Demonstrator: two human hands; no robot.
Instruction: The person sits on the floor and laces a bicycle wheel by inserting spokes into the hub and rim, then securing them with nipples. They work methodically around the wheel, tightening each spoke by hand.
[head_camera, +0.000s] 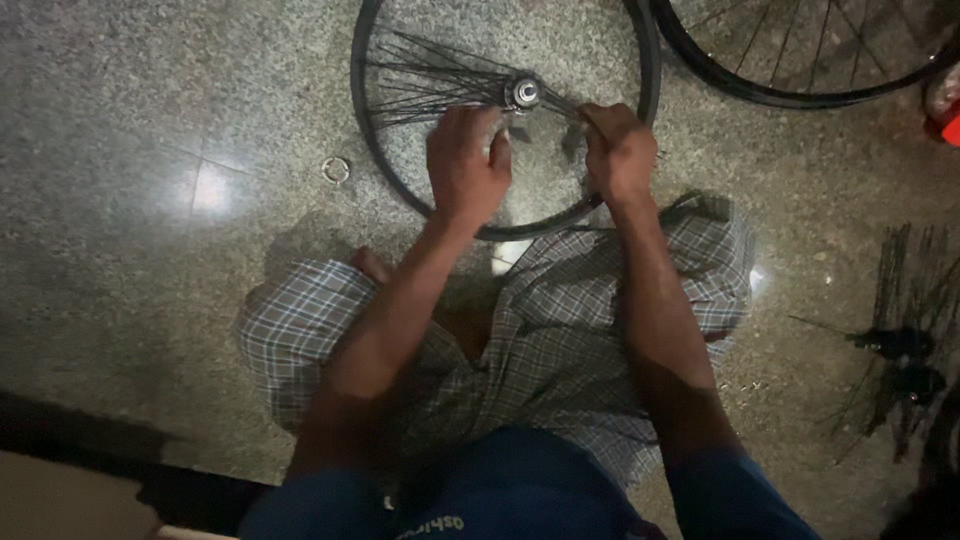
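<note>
A black bicycle rim (367, 140) lies flat on the speckled stone floor in front of me. A metal hub (523, 93) sits near its middle, with a bundle of thin black spokes (430, 80) fanning out to the left. My left hand (465, 165) rests over the spokes just below the hub, fingers curled on them. My right hand (618, 150) is closed around a spoke right of the hub, close to the rim's near right side. What lies under my palms is hidden.
A second wheel (800, 95) with spokes lies at the top right. A small metal ring (336, 169) sits on the floor left of the rim. More hubs with loose spokes (900, 345) lie at the right. My checked cloth (560, 340) covers my folded legs.
</note>
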